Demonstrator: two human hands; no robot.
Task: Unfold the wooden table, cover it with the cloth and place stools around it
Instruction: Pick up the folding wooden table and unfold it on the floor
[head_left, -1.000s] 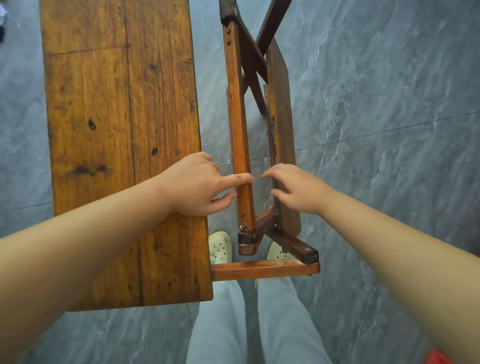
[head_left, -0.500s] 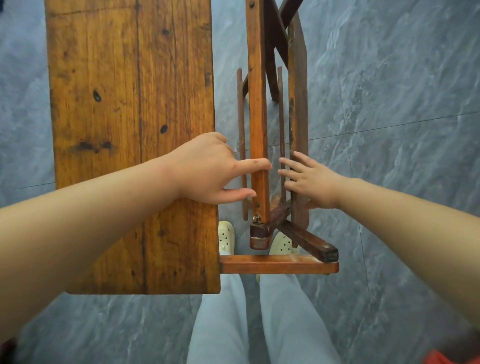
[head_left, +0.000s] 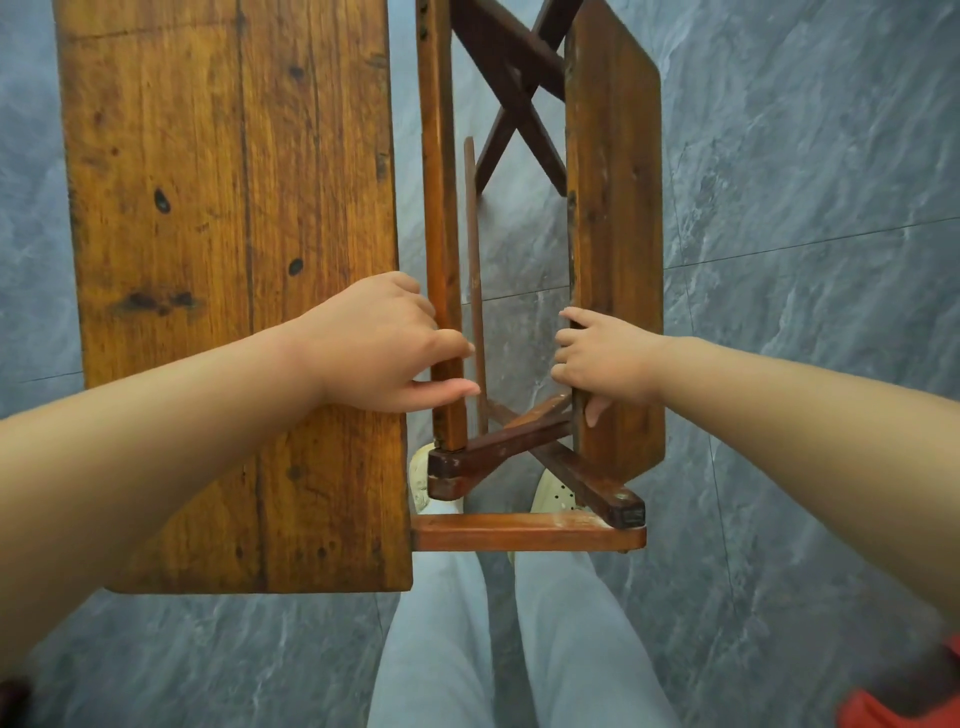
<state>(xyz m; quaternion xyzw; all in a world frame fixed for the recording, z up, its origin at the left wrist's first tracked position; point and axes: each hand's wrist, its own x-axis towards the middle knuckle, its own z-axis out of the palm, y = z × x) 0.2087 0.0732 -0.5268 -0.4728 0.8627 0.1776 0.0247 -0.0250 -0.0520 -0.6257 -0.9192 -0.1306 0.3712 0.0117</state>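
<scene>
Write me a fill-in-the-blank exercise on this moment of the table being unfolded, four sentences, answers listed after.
1. The left hand grips a wooden ____ of the table frame.
2. The right hand holds the edge of the ____ of the two tabletop panels.
3. Beyond the hands, two dark braces cross in the shape of the letter ____.
4. The floor under the table is ____ in colour.

Missing words: rail; narrower; X; grey

Left hand (head_left: 379, 348) grips table rail (head_left: 440, 218); right hand (head_left: 602, 358) grips right leaf (head_left: 615, 208).
</scene>
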